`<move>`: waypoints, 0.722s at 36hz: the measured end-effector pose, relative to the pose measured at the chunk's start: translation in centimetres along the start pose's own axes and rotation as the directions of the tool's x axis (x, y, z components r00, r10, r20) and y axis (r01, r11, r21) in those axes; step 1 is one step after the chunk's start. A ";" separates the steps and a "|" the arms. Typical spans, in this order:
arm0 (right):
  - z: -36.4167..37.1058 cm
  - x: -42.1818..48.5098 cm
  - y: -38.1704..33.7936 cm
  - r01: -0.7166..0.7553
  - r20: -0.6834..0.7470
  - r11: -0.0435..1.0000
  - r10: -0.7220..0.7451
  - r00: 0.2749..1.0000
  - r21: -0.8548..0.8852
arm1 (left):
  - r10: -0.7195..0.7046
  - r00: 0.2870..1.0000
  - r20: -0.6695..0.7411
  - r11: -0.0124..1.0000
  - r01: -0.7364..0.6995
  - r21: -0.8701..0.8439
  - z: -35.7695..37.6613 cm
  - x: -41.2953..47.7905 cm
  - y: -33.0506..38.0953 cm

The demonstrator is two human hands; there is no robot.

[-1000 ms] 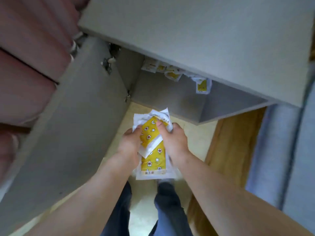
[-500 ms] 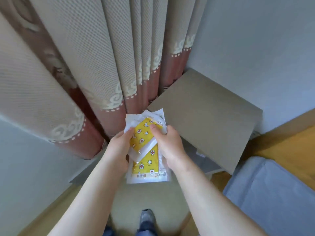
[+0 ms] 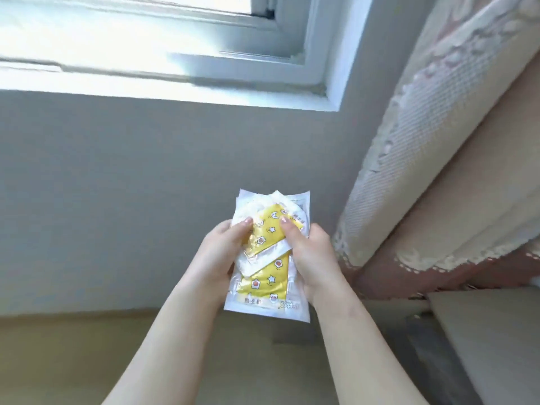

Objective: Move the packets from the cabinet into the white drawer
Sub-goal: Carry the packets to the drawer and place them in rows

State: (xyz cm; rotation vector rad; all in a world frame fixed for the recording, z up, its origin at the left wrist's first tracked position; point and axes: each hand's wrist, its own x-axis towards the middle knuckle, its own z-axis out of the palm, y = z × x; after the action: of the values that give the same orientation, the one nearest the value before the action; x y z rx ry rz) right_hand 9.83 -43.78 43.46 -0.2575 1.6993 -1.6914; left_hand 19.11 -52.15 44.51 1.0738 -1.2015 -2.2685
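Hands met at the centre of the frame, both closed on one bundle of packets. The left hand gripped the bundle's left edge, thumb across the top packet. The right hand clasped the right edge, thumb pressed on the same yellow, star-printed wrapper. The packets, white-bordered and fanned unevenly, were held in the air in front of a grey wall, below a bright window at the upper left. A patterned curtain filled the right side.

Judging by this view, the task was partway through: a handful of packets was out of the cabinet and in transit, but no white drawer was visible, so nothing from this bundle had been put away. Whether more packets remained in the cabinet could not be told from this picture.

Compared with a second earlier, the open cabinet with loose packets on its shelf had left the frame. Half a second earlier the curtain had filled the upper left; now it stood at the right and the window had appeared. The two-handed grip looked unchanged.
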 end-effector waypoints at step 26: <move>54.5 -14.0 9.4 -0.445 0.900 0.857 0.382 0.210 -0.260 | 0.103 0.259 -0.960 0.600 -0.786 -0.148 -50.5 -18.3 12.0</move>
State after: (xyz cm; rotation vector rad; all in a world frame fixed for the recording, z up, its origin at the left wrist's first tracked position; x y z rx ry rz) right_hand 55.88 -77.40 45.64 -0.5639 0.6723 -0.7978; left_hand 68.96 -75.48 44.97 1.1212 -0.1531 -1.0256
